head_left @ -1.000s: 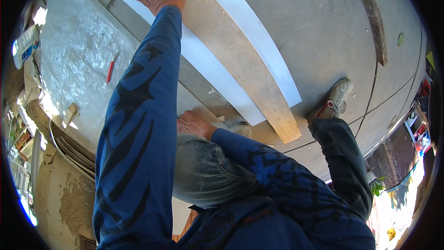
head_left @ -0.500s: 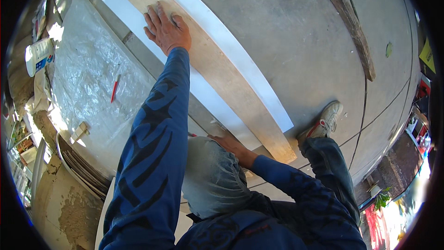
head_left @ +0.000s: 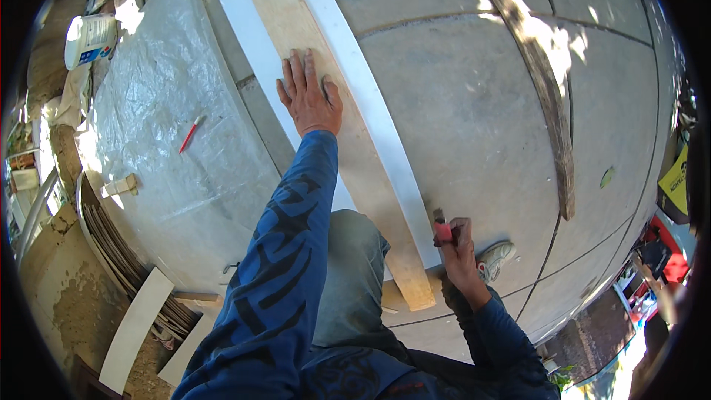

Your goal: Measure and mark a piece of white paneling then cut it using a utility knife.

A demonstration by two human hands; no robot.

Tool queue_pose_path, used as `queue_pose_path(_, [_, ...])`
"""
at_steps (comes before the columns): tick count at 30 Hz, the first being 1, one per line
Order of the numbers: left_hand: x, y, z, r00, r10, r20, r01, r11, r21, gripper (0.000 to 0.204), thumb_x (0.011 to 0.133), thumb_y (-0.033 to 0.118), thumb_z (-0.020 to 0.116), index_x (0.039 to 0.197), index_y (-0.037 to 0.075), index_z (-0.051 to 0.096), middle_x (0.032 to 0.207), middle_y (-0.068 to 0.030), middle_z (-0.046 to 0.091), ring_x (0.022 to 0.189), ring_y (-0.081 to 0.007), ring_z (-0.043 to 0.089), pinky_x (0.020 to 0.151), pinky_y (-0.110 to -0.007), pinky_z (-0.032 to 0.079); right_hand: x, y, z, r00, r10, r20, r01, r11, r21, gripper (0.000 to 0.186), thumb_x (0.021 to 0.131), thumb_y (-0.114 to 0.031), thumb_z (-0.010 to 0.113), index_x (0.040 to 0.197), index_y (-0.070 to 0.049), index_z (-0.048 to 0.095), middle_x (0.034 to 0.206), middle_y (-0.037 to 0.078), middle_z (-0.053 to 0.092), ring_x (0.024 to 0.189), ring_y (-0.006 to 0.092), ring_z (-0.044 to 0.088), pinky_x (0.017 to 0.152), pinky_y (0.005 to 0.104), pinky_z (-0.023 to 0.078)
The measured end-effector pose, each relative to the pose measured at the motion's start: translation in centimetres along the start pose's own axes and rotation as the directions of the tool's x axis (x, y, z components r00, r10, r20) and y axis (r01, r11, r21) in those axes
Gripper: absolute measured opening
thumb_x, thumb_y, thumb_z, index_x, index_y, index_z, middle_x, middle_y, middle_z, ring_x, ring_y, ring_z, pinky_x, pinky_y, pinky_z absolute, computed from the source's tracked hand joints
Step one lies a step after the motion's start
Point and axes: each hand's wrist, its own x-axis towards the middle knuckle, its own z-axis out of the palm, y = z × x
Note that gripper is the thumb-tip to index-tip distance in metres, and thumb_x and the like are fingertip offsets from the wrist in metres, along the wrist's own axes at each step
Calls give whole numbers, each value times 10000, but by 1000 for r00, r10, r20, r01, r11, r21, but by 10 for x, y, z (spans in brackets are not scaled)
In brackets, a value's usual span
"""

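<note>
My left hand [head_left: 314, 104] lies flat with fingers spread on a long light wooden board [head_left: 364, 167]. The board rests lengthwise over a wider white strip [head_left: 378, 122], whose edges show along both sides. Right of the board's near end, my right hand [head_left: 461, 259] is closed round a small red-handled tool [head_left: 442, 230]. A dark, blade-like tip points up from the red part; its exact kind is unclear. My bent knee [head_left: 348, 252] is beside the board's near part and covers some of the white strip.
Clear plastic sheeting [head_left: 170, 104] covers the floor at left, with a red pencil-like stick [head_left: 191, 135] and a small wood block [head_left: 121, 186] on it. A white bucket [head_left: 90, 41] lies beyond. A weathered plank [head_left: 544, 81] lies at right. My shoe [head_left: 496, 258] is beside my right hand.
My right hand has come out from beside my knee to the board's right side, now showing the red-handled tool. My left hand still presses the board; the whole view has shifted.
</note>
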Motion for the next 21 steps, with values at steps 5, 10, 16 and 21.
queue_pose_path(5, [2, -1, -14, 998, -1, 63, -2, 999, 41, 592, 936, 283, 395, 1510, 141, 357, 1609, -97, 247, 1502, -298, 165, 1218, -484, 58, 130, -75, 21, 990, -131, -58, 126, 988, -86, 343, 846, -91, 647, 1121, -27, 451, 785, 65, 546, 667, 131, 502, 620, 291, 448])
queue_pose_path(10, [1, 15, -11, 994, -22, 107, 22, 1000, 4, 610, 936, 275, 393, 1525, 132, 325, 1612, -119, 234, 1506, -316, 147, 1212, -493, 39, 239, -149, 68, 957, -245, -156, 230, 967, -109, 335, 838, -243, 753, 911, -20, 515, 667, 92, 552, 595, 170, 500, 588, 339, 459])
queue_pose_path(16, [10, 11, -15, 986, -50, 156, 49, 999, 10, 603, 950, 308, 367, 1520, 113, 330, 1599, -146, 259, 1496, -339, 171, 1207, -498, 52, 293, -172, 86, 986, -156, -51, 142, 965, -219, 342, 886, -316, 689, 840, -16, 531, 619, 155, 539, 556, 307, 545, 590, 393, 464])
queue_pose_path(21, [10, 4, -18, 980, -63, 190, 58, 998, 34, 599, 958, 311, 365, 1520, 109, 329, 1598, -152, 254, 1496, -348, 163, 1208, -503, 50, 299, -143, 39, 961, -192, -200, 103, 916, -387, 318, 884, -296, 693, 849, -15, 548, 598, 146, 519, 522, 310, 546, 539, 403, 451])
